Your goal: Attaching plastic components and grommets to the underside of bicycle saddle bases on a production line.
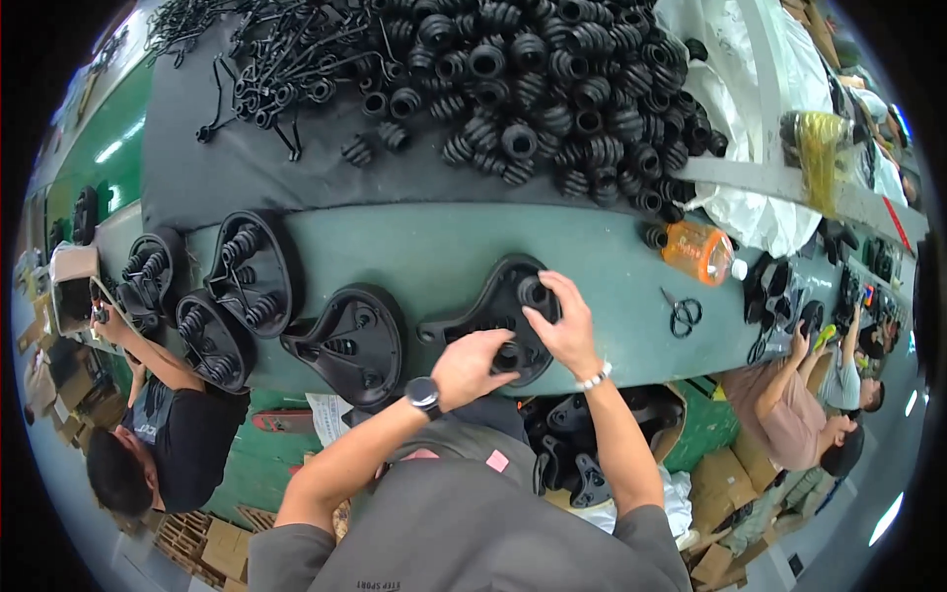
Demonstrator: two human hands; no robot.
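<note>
In front of me a black bicycle saddle (pixel 490 308) lies upside down on the green table, its narrow nose toward the left. My left hand (pixel 475 369), below a dark wristwatch, has thumb and fingers closed round a black ribbed rubber sleeve (pixel 510 355) at the saddle's near wide side. On the far wide side, my right hand (pixel 564 324) pinches another ribbed sleeve (pixel 533 290) between thumb and fingers. Both sleeves are over the saddle's underside; whether they are seated on it I cannot tell. Another upturned saddle (pixel 367 331) lies to the left of my left hand.
Ribbed sleeves (pixel 518 140) lie in a big heap at the back, beside bent black wire frames (pixel 286 74). More saddles (pixel 254 271) stand at the left by a co-worker (pixel 168 444). An orange bottle (pixel 697 253) and scissors (pixel 682 312) lie right. Below, a box (pixel 671 409) holds saddles.
</note>
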